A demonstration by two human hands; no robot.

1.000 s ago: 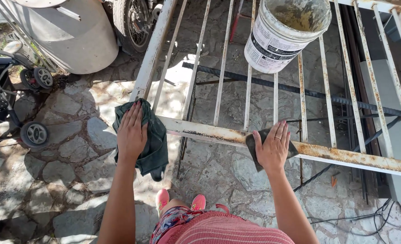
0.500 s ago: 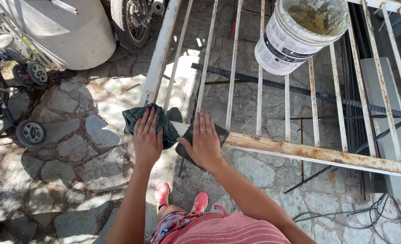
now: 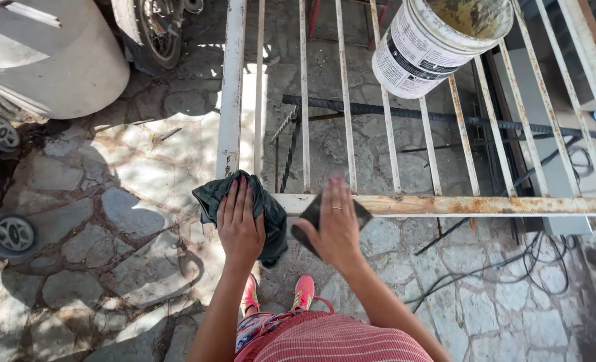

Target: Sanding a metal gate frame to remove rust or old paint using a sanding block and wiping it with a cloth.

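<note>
Both arms are bare to the elbow — no sleeves show. The right hand (image 3: 337, 224) wears a thin ring on one of its fingers (image 3: 336, 208); the left hand (image 3: 239, 224) has dark-painted nails. Below — a red-striped top (image 3: 324, 338), patterned shorts (image 3: 257, 323) and pink sneakers (image 3: 302, 292).

Single view only: a head-worn camera, pointing steeply down along the wearer's body. The rusty white metal gate frame (image 3: 445, 204), lying flat at about waist height, serves as landmark. It crosses the picture's middle and right, close to the lens. Beneath and left of the frame lies the grey stone paving (image 3: 110, 221), farther off. Beyond the frame's far bars the picture ends. No second view, so nothing is shared.
</note>
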